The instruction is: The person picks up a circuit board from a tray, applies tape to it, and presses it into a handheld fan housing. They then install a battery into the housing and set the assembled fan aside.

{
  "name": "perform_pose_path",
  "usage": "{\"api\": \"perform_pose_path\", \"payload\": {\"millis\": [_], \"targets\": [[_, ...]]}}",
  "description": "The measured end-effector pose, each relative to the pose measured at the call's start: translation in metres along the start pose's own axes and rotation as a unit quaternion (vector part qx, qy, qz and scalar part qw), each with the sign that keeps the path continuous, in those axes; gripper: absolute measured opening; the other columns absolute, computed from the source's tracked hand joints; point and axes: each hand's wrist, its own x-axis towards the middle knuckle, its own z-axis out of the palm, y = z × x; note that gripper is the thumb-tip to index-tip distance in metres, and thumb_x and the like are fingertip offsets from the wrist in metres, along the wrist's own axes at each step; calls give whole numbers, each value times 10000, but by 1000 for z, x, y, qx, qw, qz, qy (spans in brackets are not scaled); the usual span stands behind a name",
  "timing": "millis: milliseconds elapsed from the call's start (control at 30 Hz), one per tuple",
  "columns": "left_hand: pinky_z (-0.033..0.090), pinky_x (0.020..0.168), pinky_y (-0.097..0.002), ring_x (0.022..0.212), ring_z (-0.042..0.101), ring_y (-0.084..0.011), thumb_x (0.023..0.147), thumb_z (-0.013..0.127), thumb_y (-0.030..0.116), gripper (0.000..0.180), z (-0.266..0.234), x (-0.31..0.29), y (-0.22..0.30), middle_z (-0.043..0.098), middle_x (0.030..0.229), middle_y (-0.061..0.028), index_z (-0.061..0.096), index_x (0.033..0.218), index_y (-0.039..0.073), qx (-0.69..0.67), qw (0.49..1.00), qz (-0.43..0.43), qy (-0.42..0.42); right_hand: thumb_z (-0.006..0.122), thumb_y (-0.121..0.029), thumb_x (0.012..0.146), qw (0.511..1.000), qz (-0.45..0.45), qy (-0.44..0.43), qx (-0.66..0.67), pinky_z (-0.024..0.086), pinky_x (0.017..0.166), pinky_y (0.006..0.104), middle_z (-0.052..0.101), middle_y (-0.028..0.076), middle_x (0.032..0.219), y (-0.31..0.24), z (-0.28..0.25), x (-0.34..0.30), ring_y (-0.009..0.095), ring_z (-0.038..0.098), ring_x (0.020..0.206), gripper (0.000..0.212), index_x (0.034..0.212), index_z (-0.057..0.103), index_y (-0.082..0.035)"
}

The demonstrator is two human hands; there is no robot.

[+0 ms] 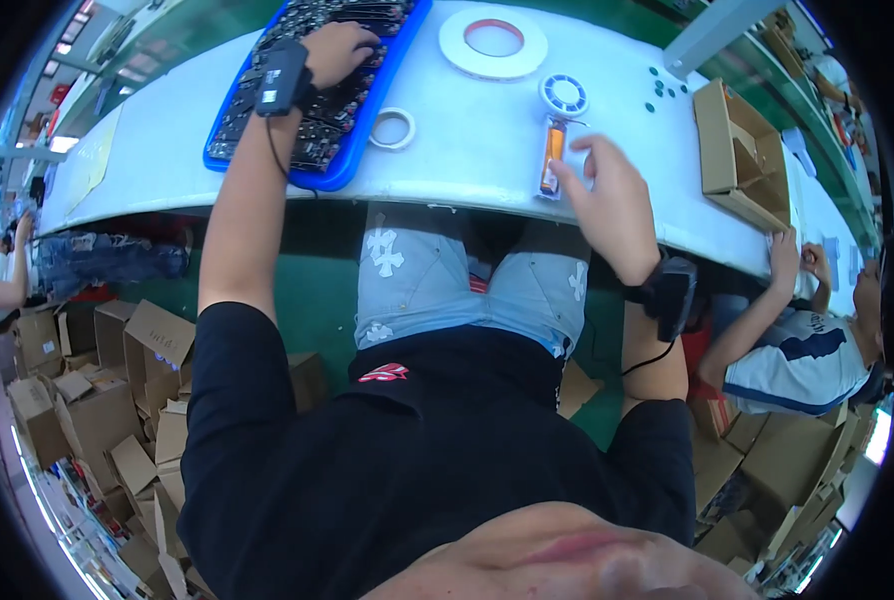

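Observation:
My left hand (337,52) is over a blue tray (342,172) filled with small dark electronic parts (312,135). Its fingers are bent down and somewhat apart at the parts, and no held piece shows in them. My right hand (612,205) hovers near the table's front edge, thumb and forefinger apart, with nothing visible between them. Just left of its thumb lies a slim clear housing with an orange cylinder (553,150) inside. At the far end of the housing is a round white slotted head (564,95), like a small fan.
A large white tape roll (452,45) and a smaller one (408,141) lie on the white table. Several small green discs (658,90) are scattered at right, beside a divided cardboard box (714,150). A co-worker (797,360) sits at right. Cardboard boxes (97,420) crowd the floor.

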Motion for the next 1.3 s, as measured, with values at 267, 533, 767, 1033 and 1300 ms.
{"api": "perform_pose_path", "payload": {"millis": [267,533,767,1033,1300], "targets": [[509,808,-384,945,643,-332,964,575,168,212,-43,-1,10,673,995,-156,652,1104,28,-64,997,27,38,717,-57,879,951,-21,132,278,470,687,223,708,64,874,48,2,13,91,607,781,141,999,739,15],[509,767,-436,840,647,-370,981,544,184,217,-56,5,158,667,899,-198,595,1095,7,-204,972,41,105,704,-121,906,938,-54,158,302,490,734,243,721,66,894,52,21,28,121,631,797,164,1011,751,-3],[482,615,-291,636,597,-154,1003,500,173,190,-9,6,225,637,758,-58,575,1064,10,-465,885,-1,-3,653,-172,954,926,-59,171,331,471,693,231,712,72,866,58,32,28,114,611,755,216,1037,747,5],[465,585,-252,633,570,-87,1002,514,182,265,6,10,237,624,737,-28,602,1158,-13,-498,862,-92,-40,619,-220,988,819,35,85,567,382,615,211,548,-23,752,64,37,26,76,435,659,311,1157,698,29],[504,667,-266,696,623,-118,1008,485,229,315,22,8,234,700,835,-63,657,1142,2,-585,797,-149,-27,619,-183,983,738,34,62,671,379,613,224,534,-19,769,65,38,28,70,416,657,320,1211,652,40]]}}
